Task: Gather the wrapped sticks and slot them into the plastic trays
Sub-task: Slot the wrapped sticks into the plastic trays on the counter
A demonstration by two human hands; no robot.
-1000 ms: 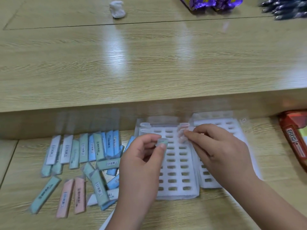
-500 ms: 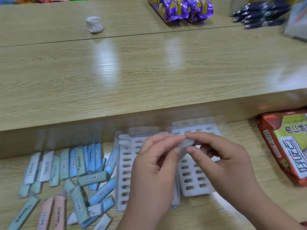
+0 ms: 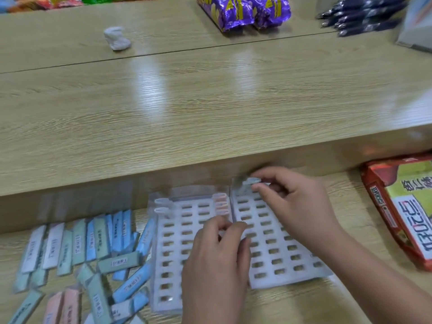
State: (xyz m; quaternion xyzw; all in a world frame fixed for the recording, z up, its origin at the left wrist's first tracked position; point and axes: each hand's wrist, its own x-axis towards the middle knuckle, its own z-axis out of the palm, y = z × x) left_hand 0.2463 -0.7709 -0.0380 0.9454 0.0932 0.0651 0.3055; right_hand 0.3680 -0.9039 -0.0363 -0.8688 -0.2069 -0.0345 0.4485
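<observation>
Right hand [image 3: 297, 206], reaching over the right tray [image 3: 275, 251], pinches the top of a pale wrapped stick [image 3: 251, 181] between thumb and forefinger. The other fingers are loosely curled, and the wrist lies low across that tray's near rows. The stick stands end-on at the right tray's far corner, just right of the left tray [image 3: 168, 253]. It appears to be going into the first slot of a row, held by its tip so that the lower end can find the opening.

Left hand [image 3: 217, 258] rests palm down over the seam at the left tray's right edge, fingertips [image 3: 238, 226] drawn together. The blur hides whether they hold anything. Placed there, the hand probably steadies both trays against the push.

In the left tray, two whitish sticks [image 3: 161, 206] stand at the far left corner and a few pink sticks [image 3: 221, 203] at the far right corner; most slots are unfilled. The loose sticks [image 3: 93, 249], blue, green, white and pink, lie flat in a heap just left of the left tray, handy to the left hand.

A red carton [image 3: 402, 218] lies well to the right of the left tray. Purple packets [image 3: 243, 10], dark pens [image 3: 360, 17] and a white crumpled lump [image 3: 117, 38] sit far beyond it on the raised wooden counter [image 3: 210, 101].
</observation>
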